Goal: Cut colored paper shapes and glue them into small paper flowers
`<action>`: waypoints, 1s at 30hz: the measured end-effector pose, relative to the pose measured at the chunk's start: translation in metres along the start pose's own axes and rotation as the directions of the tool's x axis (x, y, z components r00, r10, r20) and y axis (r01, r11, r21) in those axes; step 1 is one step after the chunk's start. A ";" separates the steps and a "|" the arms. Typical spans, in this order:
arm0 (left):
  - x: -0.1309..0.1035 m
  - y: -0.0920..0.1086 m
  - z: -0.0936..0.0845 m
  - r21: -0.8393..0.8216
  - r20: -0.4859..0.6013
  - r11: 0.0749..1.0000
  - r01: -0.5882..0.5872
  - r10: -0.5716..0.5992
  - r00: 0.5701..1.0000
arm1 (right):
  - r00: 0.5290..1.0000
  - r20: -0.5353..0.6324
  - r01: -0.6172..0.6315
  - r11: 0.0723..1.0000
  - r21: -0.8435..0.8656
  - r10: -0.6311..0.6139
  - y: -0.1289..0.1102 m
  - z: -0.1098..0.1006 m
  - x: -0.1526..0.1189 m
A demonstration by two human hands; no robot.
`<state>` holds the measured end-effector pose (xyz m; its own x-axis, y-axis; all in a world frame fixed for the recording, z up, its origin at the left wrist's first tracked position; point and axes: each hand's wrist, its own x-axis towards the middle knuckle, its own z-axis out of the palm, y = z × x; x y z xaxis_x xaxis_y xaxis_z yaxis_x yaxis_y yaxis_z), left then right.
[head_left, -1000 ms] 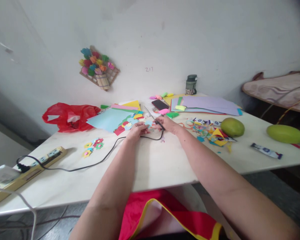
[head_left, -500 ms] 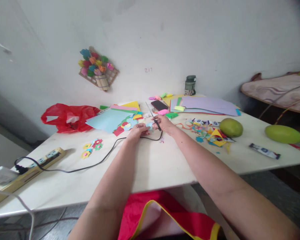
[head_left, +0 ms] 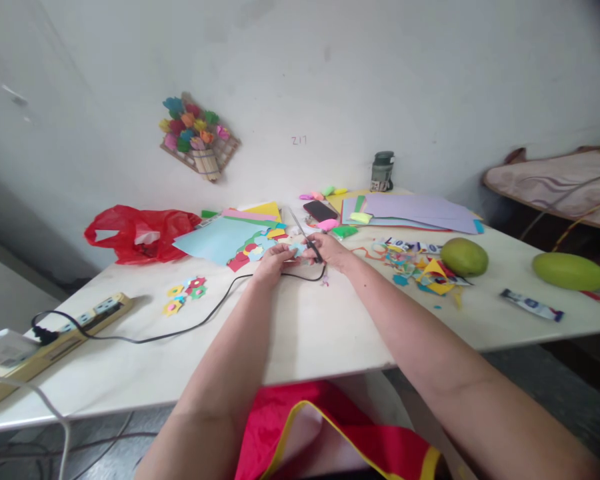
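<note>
"As I'm standing right here, quick: bare left hand [head_left: 276,260]?"
"Fingers pinched nearly together on a small light-blue paper piece [head_left: 297,249], sitting between the two hands."
"Bare right hand [head_left: 329,249]?"
"Curled closed around slim metal scissors with black handles [head_left: 304,231]; blades point forward and left of that hand. Whether they're parted, can't tell."
"Around the left?"
"Large flat light-blue paper sheet [head_left: 205,239] beyond and left of it, small multicoloured flower-shaped paper cutouts [head_left: 197,283] off to its left, thin black cable [head_left: 140,341] passing by its wrist."
"Right?"
"Flat black rectangular phone [head_left: 321,211] beyond it; loose multicoloured paper scraps [head_left: 434,272] to its right, then a rounded green fruit [head_left: 464,257]."
</note>
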<state>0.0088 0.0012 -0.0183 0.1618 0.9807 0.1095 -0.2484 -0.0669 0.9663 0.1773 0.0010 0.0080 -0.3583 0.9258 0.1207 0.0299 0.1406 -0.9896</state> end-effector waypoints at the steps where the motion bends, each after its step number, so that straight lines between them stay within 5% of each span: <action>1: 0.000 0.000 0.000 -0.002 -0.002 1.000 0.001 -0.001 1.000 | 1.000 0.019 -0.008 1.000 -0.005 0.008 0.000 -0.002 0.000; 14: -0.002 0.002 0.000 -0.051 -0.002 0.998 -0.021 0.021 1.000 | 0.959 0.282 -0.016 0.996 -0.093 0.042 0.006 -0.021 0.000; 30: -0.001 0.001 -0.002 -0.081 -0.019 0.997 -0.013 0.012 1.000 | 0.952 0.306 0.042 0.990 -0.131 0.000 0.001 -0.018 -0.003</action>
<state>0.0063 0.0004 -0.0176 0.1410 0.9831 0.1166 -0.3272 -0.0649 0.9427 0.1954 0.0046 0.0076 -0.6268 0.7738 0.0912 0.1369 0.2247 -0.9648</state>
